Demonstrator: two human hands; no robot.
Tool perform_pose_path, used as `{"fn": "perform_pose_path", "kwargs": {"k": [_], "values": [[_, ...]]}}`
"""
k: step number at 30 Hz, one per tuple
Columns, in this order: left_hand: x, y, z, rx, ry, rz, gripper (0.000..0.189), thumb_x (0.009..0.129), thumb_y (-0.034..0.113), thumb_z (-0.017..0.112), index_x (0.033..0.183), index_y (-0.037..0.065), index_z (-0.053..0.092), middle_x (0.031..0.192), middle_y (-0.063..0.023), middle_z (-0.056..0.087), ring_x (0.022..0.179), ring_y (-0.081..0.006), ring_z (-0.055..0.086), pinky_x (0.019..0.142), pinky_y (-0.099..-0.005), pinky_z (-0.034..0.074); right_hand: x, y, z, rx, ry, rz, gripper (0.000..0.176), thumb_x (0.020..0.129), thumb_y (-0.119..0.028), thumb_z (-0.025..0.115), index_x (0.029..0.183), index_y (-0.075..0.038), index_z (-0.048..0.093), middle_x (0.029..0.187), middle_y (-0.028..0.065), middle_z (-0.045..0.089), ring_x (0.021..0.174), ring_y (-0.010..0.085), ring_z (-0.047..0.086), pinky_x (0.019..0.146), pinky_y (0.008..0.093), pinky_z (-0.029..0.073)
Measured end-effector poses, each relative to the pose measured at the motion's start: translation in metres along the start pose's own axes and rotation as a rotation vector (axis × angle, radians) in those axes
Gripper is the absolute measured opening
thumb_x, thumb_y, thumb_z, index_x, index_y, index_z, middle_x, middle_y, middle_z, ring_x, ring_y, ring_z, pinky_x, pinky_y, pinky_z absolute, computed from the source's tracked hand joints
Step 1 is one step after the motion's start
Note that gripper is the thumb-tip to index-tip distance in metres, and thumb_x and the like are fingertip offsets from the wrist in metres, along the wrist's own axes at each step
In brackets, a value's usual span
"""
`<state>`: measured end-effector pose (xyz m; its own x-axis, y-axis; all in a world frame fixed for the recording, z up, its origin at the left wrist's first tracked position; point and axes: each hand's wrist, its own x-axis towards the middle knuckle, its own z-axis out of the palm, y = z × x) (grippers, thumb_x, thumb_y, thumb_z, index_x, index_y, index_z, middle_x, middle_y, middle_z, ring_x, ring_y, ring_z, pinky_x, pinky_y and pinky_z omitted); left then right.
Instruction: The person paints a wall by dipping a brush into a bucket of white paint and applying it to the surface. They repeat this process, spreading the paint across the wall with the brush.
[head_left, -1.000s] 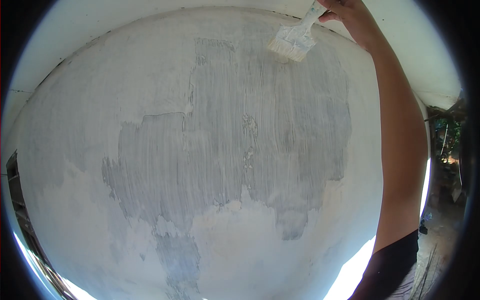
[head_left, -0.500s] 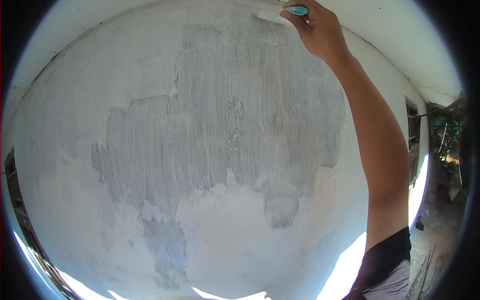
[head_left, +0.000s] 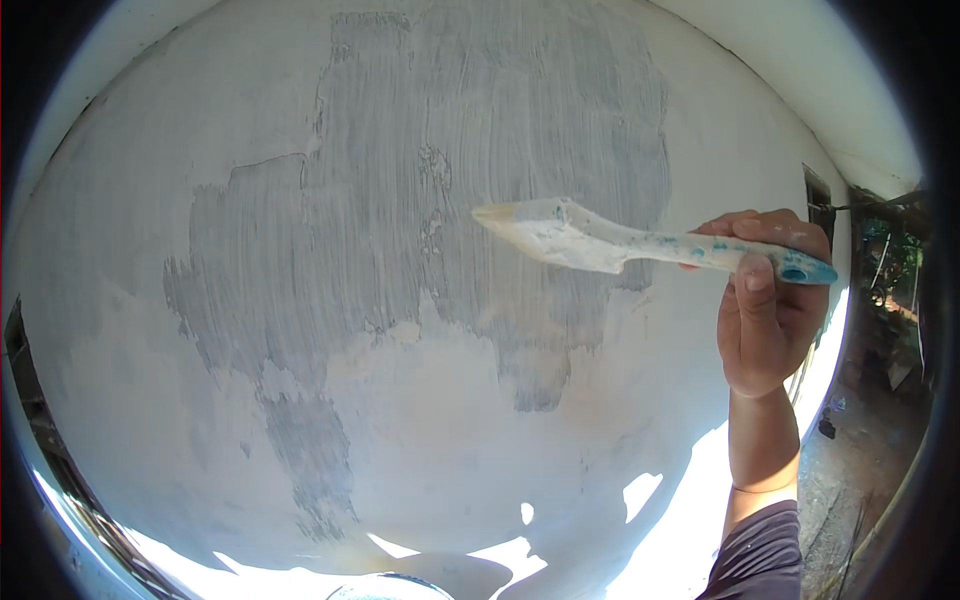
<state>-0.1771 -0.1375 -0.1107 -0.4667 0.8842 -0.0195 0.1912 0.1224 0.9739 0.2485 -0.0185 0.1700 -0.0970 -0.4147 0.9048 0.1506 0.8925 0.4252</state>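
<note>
A pale wall fills the view, streaked grey; the right hand, closed, grips the paintbrush by its handle at three o'clock, the long axis nearly level, bristles towards nine o'clock; the left hand is out of sight.

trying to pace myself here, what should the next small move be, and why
I'd probably lower the paintbrush toward the round-rimmed container at the bottom edge, perhaps to reload: the right hand holds the brush sideways, seemingly off the wall, which shows streaky grey patches.
</note>
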Motion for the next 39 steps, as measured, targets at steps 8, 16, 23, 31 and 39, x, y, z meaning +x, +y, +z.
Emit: {"fn": "perform_pose_path", "kwargs": {"k": [8, 16, 23, 31, 39], "values": [[-0.029, 0.036, 0.049, -0.264, -0.281, -0.059, 0.013, 0.076, -0.001, 0.054, 0.087, -0.002, 0.048, 0.056, -0.0105, 0.058, 0.031, -0.0121, 0.048, 0.026, -0.0216, 0.034, -0.109, -0.081, 0.054, 0.714, -0.298, 0.858, 0.019, 0.075, -0.004, 0.07, 0.09, 0.001, 0.06, 0.084, 0.0131, 0.065, 0.073, 0.0211, 0.065, 0.059, 0.0284, 0.05], [-0.028, 0.025, 0.066, -0.311, -0.315, 0.049, 0.013, 0.081, -0.002, 0.056, 0.091, -0.003, 0.047, 0.066, -0.0074, 0.059, 0.039, -0.0057, 0.049, 0.033, -0.0173, 0.037, -0.176, -0.114, 0.12, 0.731, -0.903, 0.868, 0.018, 0.076, -0.015, 0.07, 0.086, -0.003, 0.06, 0.076, 0.0093, 0.063, 0.064, 0.0208, 0.064, 0.054, 0.0286, 0.051], [-0.033, 0.031, 0.063, -0.277, -0.316, -0.035, 0.012, 0.08, -0.002, 0.057, 0.085, -0.003, 0.046, 0.064, -0.0054, 0.057, 0.039, -0.0046, 0.047, 0.034, -0.0158, 0.035, -0.201, -0.132, 0.139, 0.745, -1.193, 0.91, 0.02, 0.079, -0.019, 0.066, 0.087, -0.002, 0.062, 0.074, 0.0093, 0.062, 0.064, 0.0209, 0.061, 0.058, 0.0324, 0.05], [-0.033, 0.018, 0.065, -0.288, -0.305, -0.075, 0.013, 0.079, -0.001, 0.058, 0.079, -0.001, 0.045, 0.064, -0.0041, 0.054, 0.038, -0.0039, 0.046, 0.034, -0.0154, 0.034, -0.214, -0.138, 0.14, 0.67, -1.042, 1.072, 0.019, 0.084, -0.019, 0.062, 0.086, -0.001, 0.056, 0.068, 0.0108, 0.057, 0.061, 0.0231, 0.06, 0.054, 0.0343, 0.049], [-0.029, 0.006, 0.07, -0.274, -0.309, -0.131, 0.015, 0.08, 0.001, 0.058, 0.077, 0.001, 0.044, 0.064, -0.003, 0.053, 0.037, -0.0039, 0.044, 0.032, -0.0156, 0.033, -0.232, -0.149, 0.154, 0.477, -0.805, 0.81, 0.021, 0.081, -0.018, 0.066, 0.086, -0.001, 0.058, 0.064, 0.0107, 0.055, 0.051, 0.0215, 0.057, 0.048, 0.0324, 0.048]]}}
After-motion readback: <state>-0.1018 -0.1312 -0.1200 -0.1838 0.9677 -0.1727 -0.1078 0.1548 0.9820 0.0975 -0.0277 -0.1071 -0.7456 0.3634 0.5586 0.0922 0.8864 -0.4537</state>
